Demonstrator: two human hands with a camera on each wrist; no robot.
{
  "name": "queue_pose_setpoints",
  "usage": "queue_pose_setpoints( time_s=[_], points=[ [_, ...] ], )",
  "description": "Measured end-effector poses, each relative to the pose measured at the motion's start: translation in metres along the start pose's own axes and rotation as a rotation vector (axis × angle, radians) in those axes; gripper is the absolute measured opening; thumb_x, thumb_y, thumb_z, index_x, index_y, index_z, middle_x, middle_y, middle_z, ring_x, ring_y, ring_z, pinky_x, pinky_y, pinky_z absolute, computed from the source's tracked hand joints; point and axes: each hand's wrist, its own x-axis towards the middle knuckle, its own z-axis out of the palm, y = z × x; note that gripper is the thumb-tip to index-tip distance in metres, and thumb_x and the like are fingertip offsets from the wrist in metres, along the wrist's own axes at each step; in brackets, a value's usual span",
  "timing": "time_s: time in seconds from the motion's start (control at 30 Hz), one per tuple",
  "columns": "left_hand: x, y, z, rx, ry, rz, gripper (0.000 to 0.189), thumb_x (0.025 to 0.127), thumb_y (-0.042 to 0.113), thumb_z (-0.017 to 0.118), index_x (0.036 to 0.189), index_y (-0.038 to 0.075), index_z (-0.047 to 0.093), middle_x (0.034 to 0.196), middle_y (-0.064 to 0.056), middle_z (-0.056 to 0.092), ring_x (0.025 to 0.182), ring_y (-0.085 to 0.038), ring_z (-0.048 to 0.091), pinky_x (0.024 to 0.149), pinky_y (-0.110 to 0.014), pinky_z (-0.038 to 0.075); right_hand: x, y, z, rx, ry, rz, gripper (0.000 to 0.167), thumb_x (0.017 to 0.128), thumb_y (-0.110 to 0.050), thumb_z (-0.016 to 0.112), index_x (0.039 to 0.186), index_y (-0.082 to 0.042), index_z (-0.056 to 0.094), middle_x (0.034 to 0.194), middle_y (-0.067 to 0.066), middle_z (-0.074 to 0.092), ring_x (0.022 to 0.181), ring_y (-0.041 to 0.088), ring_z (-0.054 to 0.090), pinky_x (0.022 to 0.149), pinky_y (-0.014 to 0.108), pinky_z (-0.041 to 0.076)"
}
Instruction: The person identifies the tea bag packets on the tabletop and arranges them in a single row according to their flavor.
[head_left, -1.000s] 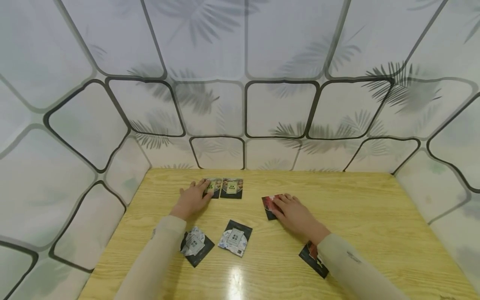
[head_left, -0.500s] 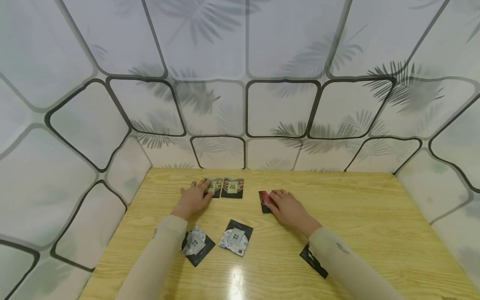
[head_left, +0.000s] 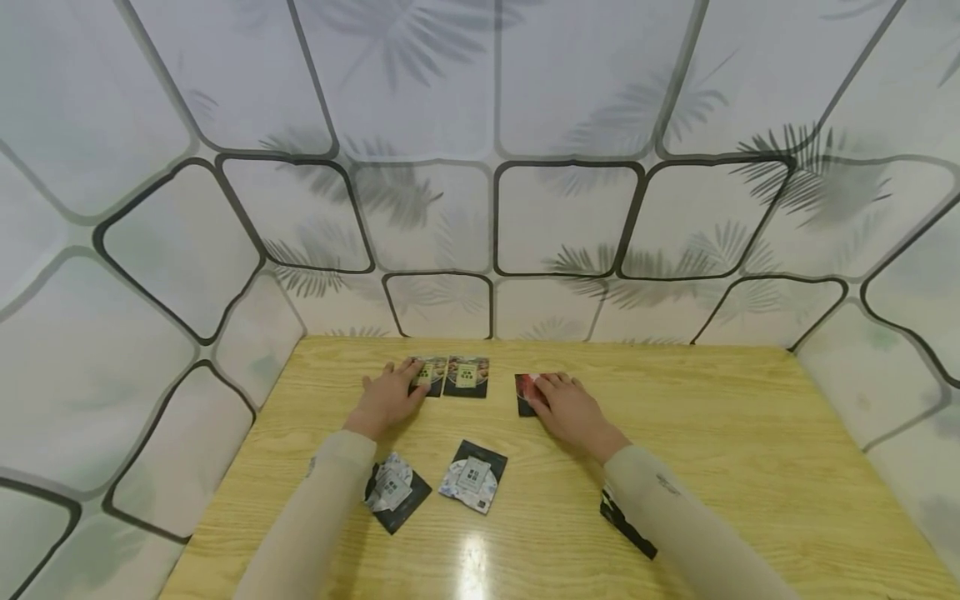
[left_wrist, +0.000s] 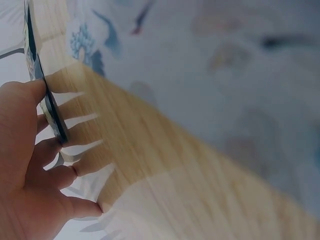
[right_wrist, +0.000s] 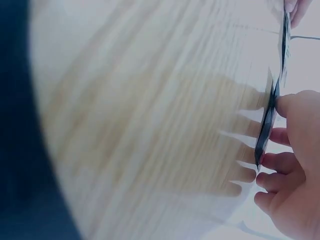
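My left hand (head_left: 386, 402) lies with fingers spread over a dark flat packet with a yellow-green label (head_left: 430, 380), covering its left part. A matching packet (head_left: 467, 377) sits just right of it. My right hand (head_left: 572, 408) rests fingertips and thumb on a red and black packet (head_left: 523, 393), hiding most of it. In the left wrist view, the packet (left_wrist: 52, 112) shows edge-on beneath thumb and fingers. The right wrist view shows the red and black packet (right_wrist: 266, 125) edge-on, lying flat under the right fingers.
Two black and white packets, one by the left sleeve (head_left: 396, 493) and one nearer the middle (head_left: 472, 477), lie on the wooden table (head_left: 720, 417). Another dark packet (head_left: 626, 527) is partly under the right sleeve. A patterned fabric wall (head_left: 555, 217) borders the table's back and sides.
My right hand has slid the red and black packet leftward and away from me, turning it straighter, toward the yellow-green labelled pair. The left hand stays in place.
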Motion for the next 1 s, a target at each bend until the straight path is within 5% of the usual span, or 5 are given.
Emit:
queue_pose_setpoints(
  time_s=[0.33, 1.0],
  points=[
    [-0.002, 0.003, -0.003, -0.013, -0.017, -0.025, 0.062, 0.112, 0.045, 0.045, 0.166, 0.015, 0.036, 0.173, -0.017, 0.030, 0.157, -0.053, 0.024, 0.115, -0.088, 0.016, 0.012, -0.007, 0.004, 0.030, -0.037, 0.086, 0.056, 0.112, -0.037, 0.051, 0.155, -0.001, 0.050, 0.158, 0.024, 0.051, 0.150, 0.045, 0.043, 0.125, 0.064, 0.030],
    [-0.002, 0.003, -0.001, -0.025, -0.012, -0.019, 0.063, 0.112, 0.046, 0.045, 0.166, 0.015, 0.037, 0.172, -0.017, 0.031, 0.157, -0.053, 0.024, 0.114, -0.088, 0.016, 0.027, -0.020, 0.009, -0.002, -0.070, 0.187, 0.057, 0.114, -0.042, 0.045, 0.159, -0.007, 0.046, 0.160, 0.022, 0.048, 0.151, 0.045, 0.041, 0.121, 0.064, 0.037]
  ],
)
